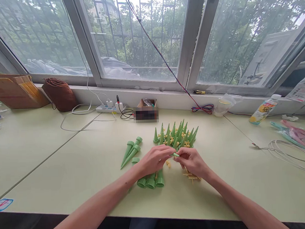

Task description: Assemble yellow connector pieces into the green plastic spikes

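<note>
My left hand (157,158) is closed around a green plastic spike (176,154), whose pointed end sticks out toward my right hand. The fingers of my right hand (192,159) pinch together right at that tip; what they hold is too small and covered to make out. Below the hands lie a few small yellow pieces (168,163). Beneath my right wrist is a pile of pale yellow branched pieces (192,176). Several green spikes with ribbed caps (150,183) lie under my left forearm, partly hidden.
Beyond the hands stands a cluster of upright green cones (179,132) with yellow pieces among them. More capped spikes (130,152) lie to the left. Along the windowsill are a power strip (104,108), a small box (145,113), a bottle (264,109) and loose cables (281,148).
</note>
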The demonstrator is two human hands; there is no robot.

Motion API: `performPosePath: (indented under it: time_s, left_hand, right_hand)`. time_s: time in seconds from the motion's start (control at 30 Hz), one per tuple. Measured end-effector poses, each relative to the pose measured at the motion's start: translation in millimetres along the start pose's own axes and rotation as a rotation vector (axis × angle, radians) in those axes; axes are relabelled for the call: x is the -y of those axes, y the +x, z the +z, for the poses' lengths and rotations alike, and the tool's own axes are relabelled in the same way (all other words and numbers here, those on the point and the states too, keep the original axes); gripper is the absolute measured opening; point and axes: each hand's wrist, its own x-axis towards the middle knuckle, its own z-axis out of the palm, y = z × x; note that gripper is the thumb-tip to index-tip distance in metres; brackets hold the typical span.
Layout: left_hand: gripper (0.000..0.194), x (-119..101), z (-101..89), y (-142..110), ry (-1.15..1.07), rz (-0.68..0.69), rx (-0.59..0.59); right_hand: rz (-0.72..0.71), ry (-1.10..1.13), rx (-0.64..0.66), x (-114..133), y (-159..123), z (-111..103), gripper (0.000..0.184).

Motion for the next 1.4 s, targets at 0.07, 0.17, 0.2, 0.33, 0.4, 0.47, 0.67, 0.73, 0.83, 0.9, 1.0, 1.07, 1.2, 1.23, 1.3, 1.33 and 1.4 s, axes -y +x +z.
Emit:
performPosePath:
  time_s: [0.07,0.17,0.2,0.33,0.4,0.47,0.67,0.73,0.83,0.9,1.0,1.07,1.2,1.23,1.3,1.33,1.4]
  left_hand:
    - [0.026,0.2,1.6,0.0,-0.016,-0.008,0.0]
    - [0.024,0.5,4.6,0.2,-0.067,-0.071,-0.021]
    - [0.024,0.4,5.3,0.5,-0.096,-0.109,-0.033]
    - [0.021,-1.4,6.1,2.8,-0.247,-0.275,-0.086]
    - [0.022,-2.7,5.5,4.3,-0.343,-0.335,-0.102]
    - [0.025,-3.9,4.7,5.5,-0.451,-0.37,-0.097]
    - [0.028,-4.6,4.8,6.2,-0.578,-0.371,-0.072]
    - [0.025,-3.8,5.4,5.5,-0.548,-0.356,-0.082]
    - [0.019,-2.1,5.9,4.4,-0.449,-0.313,-0.106]
    - [0.016,-0.8,5.9,3.9,-0.366,-0.269,-0.111]
    - [0.017,1.3,6.0,3.5,-0.272,-0.22,-0.12]
    - [0.018,2.7,6.3,3.1,-0.236,-0.211,-0.134]
    - [0.018,4.2,6.9,2.3,-0.185,-0.207,-0.159]
    - [0.018,4.4,7.0,2.1,-0.17,-0.206,-0.162]
    - [0.018,4.9,7.3,1.7,-0.138,-0.208,-0.159]
    - [0.018,5.3,7.6,1.6,-0.123,-0.211,-0.152]
    - [0.017,6.5,8.6,1.1,-0.098,-0.218,-0.13]
  right_hand:
    - [0.055,0.067,0.035,-2.2,1.0,-1.7,0.033]
    - [0.096,0.106,0.046,-2.1,2.8,-4.1,0.033]
    - [0.098,0.102,0.04,-0.8,3.3,-4.6,0.033]
    - [0.066,0.042,-0.003,6.7,3.2,-4.6,0.034]
    - [0.008,-0.026,-0.027,9.4,2.2,-3.8,0.033]
    - [-0.086,-0.141,-0.062,10.2,1.4,-3.2,0.032]
    - [-0.352,-0.507,-0.126,4.2,2.8,-5.0,0.034]
    - [-0.375,-0.573,-0.121,1.5,3.6,-6.5,0.036]
    - [-0.377,-0.633,-0.106,-1.9,4.2,-8.1,0.037]
    - [-0.376,-0.654,-0.101,-3.4,4.2,-8.5,0.038]
    - [-0.379,-0.668,-0.101,-4.6,4.1,-8.5,0.037]
    - [-0.382,-0.676,-0.095,-4.8,4.2,-8.6,0.036]
    - [-0.4,-0.706,-0.071,-5.0,4.7,-9.7,0.036]
    - [-0.408,-0.716,-0.071,-5.2,4.8,-10.0,0.037]
    - [-0.429,-0.735,-0.081,-5.8,4.5,-10.2,0.039]
    - [-0.442,-0.745,-0.09,-6.1,4.3,-10.1,0.04]
    - [-0.469,-0.771,-0.101,-6.6,3.8,-9.5,0.04]
